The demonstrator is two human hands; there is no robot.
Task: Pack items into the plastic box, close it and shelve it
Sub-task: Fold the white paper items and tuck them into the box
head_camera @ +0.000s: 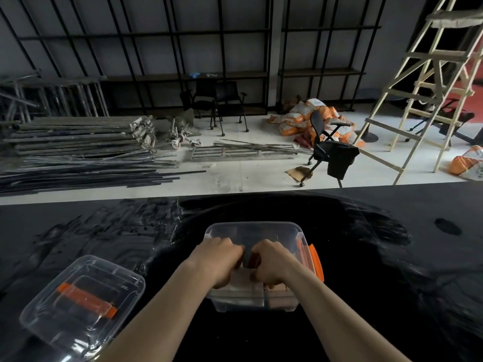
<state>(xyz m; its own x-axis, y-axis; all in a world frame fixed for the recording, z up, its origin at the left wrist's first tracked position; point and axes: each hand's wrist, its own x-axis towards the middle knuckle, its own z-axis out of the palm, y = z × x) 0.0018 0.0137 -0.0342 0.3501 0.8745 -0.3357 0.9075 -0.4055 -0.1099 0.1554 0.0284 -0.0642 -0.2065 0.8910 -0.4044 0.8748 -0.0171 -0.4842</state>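
A clear plastic box [251,231] with an orange latch [316,259] on its right side stands open on the black table [392,270]. Both my hands reach down into it. My left hand [218,259] and my right hand [271,262] are curled side by side on a dark flat item [247,257] standing between them. Pale and brownish flat items [243,286] lie in the box under my hands. The clear lid [81,304] with an orange handle [86,300] lies apart on the table at the left.
Beyond the table's far edge lie piled metal poles [78,150], office chairs [329,150], orange sacks [305,118] and a wooden ladder [418,82]. Black shelving [183,74] lines the back wall.
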